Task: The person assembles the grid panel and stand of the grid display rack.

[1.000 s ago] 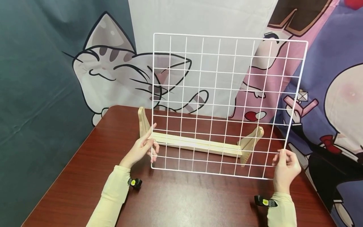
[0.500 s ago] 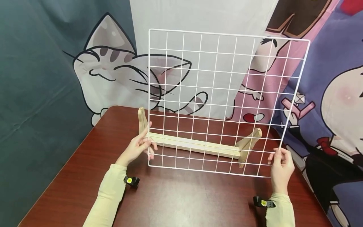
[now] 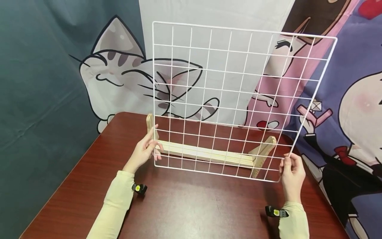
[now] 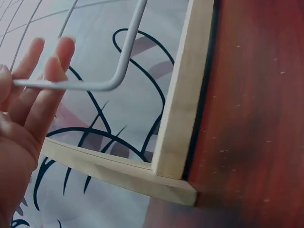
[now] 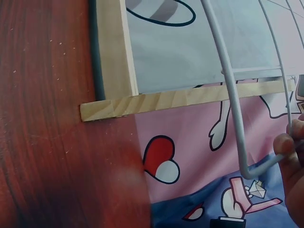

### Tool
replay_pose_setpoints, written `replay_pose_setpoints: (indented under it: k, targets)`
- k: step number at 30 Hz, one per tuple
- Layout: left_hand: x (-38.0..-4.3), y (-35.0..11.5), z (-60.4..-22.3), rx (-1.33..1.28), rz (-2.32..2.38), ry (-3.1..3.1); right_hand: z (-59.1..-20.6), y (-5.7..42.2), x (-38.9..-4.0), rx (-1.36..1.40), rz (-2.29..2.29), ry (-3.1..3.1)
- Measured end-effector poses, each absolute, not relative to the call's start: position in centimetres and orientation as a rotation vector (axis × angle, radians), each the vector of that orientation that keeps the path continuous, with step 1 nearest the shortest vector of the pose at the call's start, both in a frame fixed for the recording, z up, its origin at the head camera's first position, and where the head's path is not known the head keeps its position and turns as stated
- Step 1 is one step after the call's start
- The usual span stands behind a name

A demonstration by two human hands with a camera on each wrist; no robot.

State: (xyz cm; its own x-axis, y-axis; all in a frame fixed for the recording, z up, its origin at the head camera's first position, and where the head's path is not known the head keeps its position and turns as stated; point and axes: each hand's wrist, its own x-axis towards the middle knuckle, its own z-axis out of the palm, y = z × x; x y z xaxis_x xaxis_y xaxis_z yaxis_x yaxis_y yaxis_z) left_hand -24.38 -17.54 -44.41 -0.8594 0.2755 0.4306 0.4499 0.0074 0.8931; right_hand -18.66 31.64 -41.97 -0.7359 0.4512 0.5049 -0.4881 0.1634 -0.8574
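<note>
A white wire grid panel point(image 3: 222, 89) stands upright between my two hands, its bottom edge raised above the table. My left hand point(image 3: 142, 151) holds its left side low down, thumb and fingers around the edge wire, index finger extended along it. On the opposite side, my right hand point(image 3: 292, 172) pinches the edge wire just above the lower corner. Behind the panel is a pale wooden stand point(image 3: 206, 153), a long rail joining two upright end pieces. In the left wrist view, the panel's rounded corner point(image 4: 111, 85) hangs apart from the stand's wood point(image 4: 178, 109).
The reddish-brown table point(image 3: 191, 205) extends in front of the stand and to both sides. Cloth backdrops with a cartoon cat point(image 3: 119, 76) and other figures hang behind it. A black strap camera point(image 3: 276, 211) sits on the right wrist, another point(image 3: 139, 189) on the left.
Both hands have lifted the grid panel; its bottom edge sits higher and its top looks larger and wider. My right hand has shifted slightly left. The wooden stand has stayed put.
</note>
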Motion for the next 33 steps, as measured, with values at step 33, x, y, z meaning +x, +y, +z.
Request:
replay_pose_setpoints:
  k: [33]
  targets:
    - [-26.8, -17.6, -40.4, -0.565, -1.695, -2.121, -40.5, 32.7, -22.7, 0.354, 1.887, -1.592]
